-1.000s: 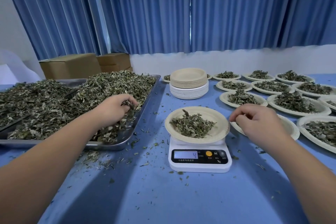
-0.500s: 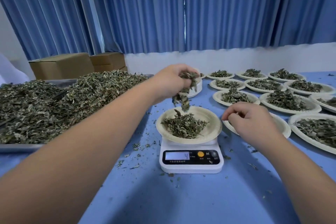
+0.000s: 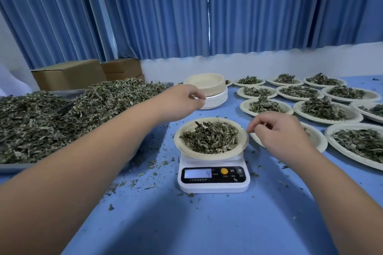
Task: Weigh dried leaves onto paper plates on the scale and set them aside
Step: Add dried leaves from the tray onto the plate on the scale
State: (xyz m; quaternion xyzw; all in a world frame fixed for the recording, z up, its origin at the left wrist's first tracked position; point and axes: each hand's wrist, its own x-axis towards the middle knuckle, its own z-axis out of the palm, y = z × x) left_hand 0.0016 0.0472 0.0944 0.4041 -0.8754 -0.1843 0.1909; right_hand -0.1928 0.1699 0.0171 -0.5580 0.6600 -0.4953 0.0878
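A white digital scale stands on the blue table, and its display shows 4. On it sits a paper plate with a heap of dried leaves. My left hand hovers behind and above that plate, its fingers loosely curled with nothing seen in them. My right hand hangs at the plate's right rim with curled fingers, thumb and forefinger close together. I see nothing in it. A metal tray piled with loose dried leaves lies at the left.
A stack of unused paper plates stands behind the scale. Several filled plates cover the right side, and another plate lies partly under my right hand. Cardboard boxes sit at the back left. Leaf crumbs litter the table.
My left hand took leaves from the tray, carried them over the scale's plate and dropped them. The heap on the plate has grown. My right hand barely moved.
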